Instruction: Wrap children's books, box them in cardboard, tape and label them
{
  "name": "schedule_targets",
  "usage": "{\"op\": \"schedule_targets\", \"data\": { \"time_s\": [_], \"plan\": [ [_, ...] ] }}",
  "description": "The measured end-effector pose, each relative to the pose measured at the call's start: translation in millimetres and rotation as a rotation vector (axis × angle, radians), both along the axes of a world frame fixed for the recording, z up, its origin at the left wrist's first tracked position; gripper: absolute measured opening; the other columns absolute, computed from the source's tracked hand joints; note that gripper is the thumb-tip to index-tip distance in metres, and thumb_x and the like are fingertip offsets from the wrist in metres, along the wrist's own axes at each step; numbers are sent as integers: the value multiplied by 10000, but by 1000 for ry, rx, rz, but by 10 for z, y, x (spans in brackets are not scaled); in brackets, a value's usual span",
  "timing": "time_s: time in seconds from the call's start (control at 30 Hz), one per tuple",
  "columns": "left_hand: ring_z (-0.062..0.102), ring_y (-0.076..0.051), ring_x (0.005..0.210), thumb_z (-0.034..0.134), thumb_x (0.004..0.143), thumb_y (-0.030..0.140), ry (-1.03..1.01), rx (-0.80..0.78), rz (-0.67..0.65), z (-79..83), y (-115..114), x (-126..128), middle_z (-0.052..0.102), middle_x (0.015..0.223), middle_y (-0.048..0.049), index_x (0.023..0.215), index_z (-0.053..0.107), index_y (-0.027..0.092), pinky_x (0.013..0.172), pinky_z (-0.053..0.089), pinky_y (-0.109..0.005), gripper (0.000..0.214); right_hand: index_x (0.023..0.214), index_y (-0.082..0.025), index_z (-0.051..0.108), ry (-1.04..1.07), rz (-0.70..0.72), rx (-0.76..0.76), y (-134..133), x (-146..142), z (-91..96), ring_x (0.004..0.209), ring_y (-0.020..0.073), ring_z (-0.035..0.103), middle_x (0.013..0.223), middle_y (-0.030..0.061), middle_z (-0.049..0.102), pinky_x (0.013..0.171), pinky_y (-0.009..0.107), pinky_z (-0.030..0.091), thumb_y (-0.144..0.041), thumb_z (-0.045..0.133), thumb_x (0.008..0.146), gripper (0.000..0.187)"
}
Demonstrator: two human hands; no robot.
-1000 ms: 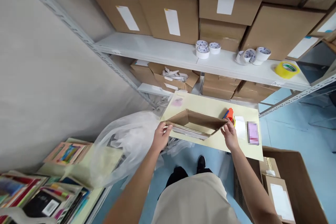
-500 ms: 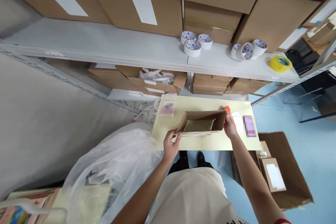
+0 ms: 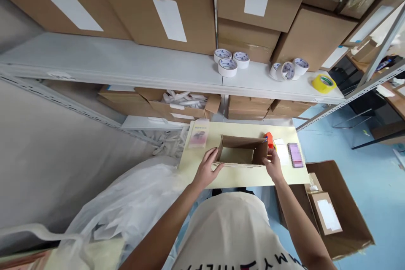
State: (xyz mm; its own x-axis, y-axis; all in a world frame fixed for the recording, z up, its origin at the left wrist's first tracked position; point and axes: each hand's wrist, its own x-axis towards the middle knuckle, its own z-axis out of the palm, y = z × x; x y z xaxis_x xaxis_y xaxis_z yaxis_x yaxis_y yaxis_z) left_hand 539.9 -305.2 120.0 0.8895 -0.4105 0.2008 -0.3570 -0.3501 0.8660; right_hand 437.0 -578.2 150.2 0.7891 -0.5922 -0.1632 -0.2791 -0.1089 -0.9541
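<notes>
Between my hands is a small cardboard box (image 3: 260, 150) with its upper side uncovered, held over the pale yellow tabletop (image 3: 228, 180). A pale yellow surface shows inside its walls; I cannot tell whether that is a bottom or the table. My left hand (image 3: 206, 171) grips the left end, thumb along the near edge and fingers on the outer side. The right end is gripped by my right hand (image 3: 273, 166). Just beyond that hand lies a red-orange object (image 3: 269, 139), partly hidden, its kind unclear. White paper (image 3: 281, 152) lies to its right.
A pink and white printed sheet or packet (image 3: 199, 133) and a blurred-out purple rectangle (image 3: 295, 155) lie on the table. White tape rolls (image 3: 228, 67) and a yellow one (image 3: 323, 84) stand on the shelf (image 3: 177, 67). A large carton (image 3: 351, 219) is at right, plastic sheeting (image 3: 126, 202) at left.
The box has shifted slightly and turned more level. My right hand has moved from its far right corner down to the near right, leaving more of the red-orange object visible. The view has tilted upward.
</notes>
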Motion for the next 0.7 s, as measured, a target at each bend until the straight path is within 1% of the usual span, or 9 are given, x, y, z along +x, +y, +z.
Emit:
{"op": "schedule_targets", "data": {
  "time_s": [0.07, 0.17, 0.3, 0.37, 0.4, 0.47, 0.57, 0.63, 0.7],
  "plan": [
    [572, -288, 1209, 661, 800, 371, -42, 38, -43, 15, -41, -21, 603, 1299, -113, 1227, 646, 269, 1034, 484, -435, 439, 967, -236, 617, 10, 102, -30, -31, 53, 27, 789, 190, 606, 995, 45, 656, 651, 345, 542, -319, 664, 679, 304],
    [623, -289, 1126, 692, 773, 345, -92, 90, -103, 69, -66, -11, 677, 1182, -101, 1104, 713, 288, 1002, 507, -455, 336, 1033, -245, 680, 34, 279, -96, -119, 87, 66, 833, 213, 626, 1012, 59, 658, 677, 370, 553, -387, 702, 692, 370],
    [649, -291, 1091, 746, 719, 361, -20, 82, -91, 158, -21, 48, 732, 1071, -99, 987, 744, 281, 991, 513, -465, 280, 1206, -262, 675, 8, 570, -209, -273, 57, 73, 1108, 303, 593, 1211, 111, 604, 868, 452, 540, -528, 767, 667, 608],
    [661, -290, 1073, 775, 682, 379, 68, 25, -59, 178, 2, 49, 747, 1016, -96, 892, 751, 275, 986, 515, -460, 236, 1239, -272, 665, -8, 686, -279, -313, 50, 65, 1185, 338, 549, 1273, 118, 572, 973, 504, 488, -557, 811, 611, 705],
    [669, -290, 1057, 795, 653, 386, 116, -22, -23, 177, 6, 38, 751, 999, -95, 858, 749, 271, 976, 520, -455, 239, 1224, -276, 677, -16, 711, -318, -317, 55, 58, 1189, 348, 542, 1267, 119, 576, 1007, 521, 461, -559, 825, 596, 704],
    [687, -287, 1004, 832, 593, 391, 202, -134, 94, 152, -8, 5, 752, 975, -96, 824, 741, 257, 944, 536, -440, 283, 1133, -281, 723, -35, 711, -373, -298, 77, 38, 1151, 345, 561, 1200, 115, 606, 1018, 530, 449, -552, 802, 644, 565],
    [703, -251, 916, 848, 561, 374, 299, -292, 315, 69, -55, -32, 740, 921, -88, 896, 703, 225, 879, 559, -405, 395, 968, -270, 753, -46, 643, -367, -249, 124, -10, 1018, 309, 623, 1054, 102, 636, 921, 512, 509, -507, 687, 789, 304],
    [698, -233, 927, 843, 565, 360, 328, -356, 430, 1, -78, -26, 719, 941, -82, 1000, 653, 220, 816, 576, -375, 494, 990, -254, 726, -19, 553, -344, -237, 160, -40, 879, 280, 651, 1038, 99, 625, 806, 496, 548, -484, 684, 790, 308],
    [683, -234, 990, 838, 569, 361, 324, -356, 494, -64, -82, 3, 695, 1037, -96, 1059, 619, 228, 760, 584, -345, 553, 1159, -252, 656, 2, 451, -342, -252, 211, -49, 805, 261, 651, 1160, 121, 588, 732, 488, 558, -476, 742, 728, 494]
  ]
}}
